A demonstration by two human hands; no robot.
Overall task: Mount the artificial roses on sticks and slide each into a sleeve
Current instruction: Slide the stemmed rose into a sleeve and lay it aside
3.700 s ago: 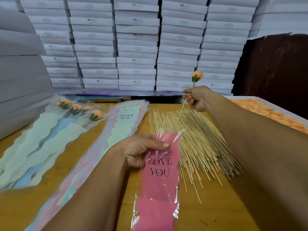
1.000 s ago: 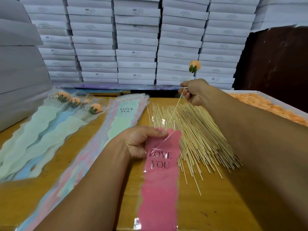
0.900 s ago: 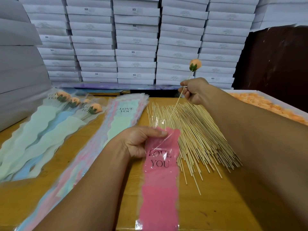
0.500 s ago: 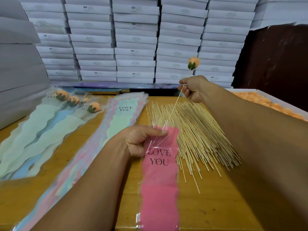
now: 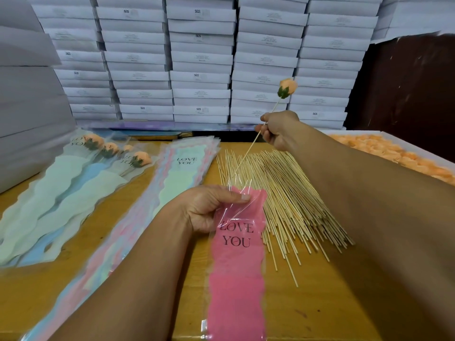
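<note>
Pink sleeve (image 5: 237, 254) lies on the bench (image 5: 320, 303), its clear mouth pinched by the left hand (image 5: 209, 209), as half a second ago. The right hand (image 5: 279, 130), its grip closed round the stick (image 5: 248, 150), has risen slightly with the rose (image 5: 287, 87); the stick's tip now sits at the sleeve's mouth, over the loose sticks (image 5: 283, 193). Filled sleeves (image 5: 73, 188) lie unmoved at left.

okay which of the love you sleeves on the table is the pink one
The pink sleeve held at its top by the left hand, nearest the camera; the others are pale green or blue.
</note>
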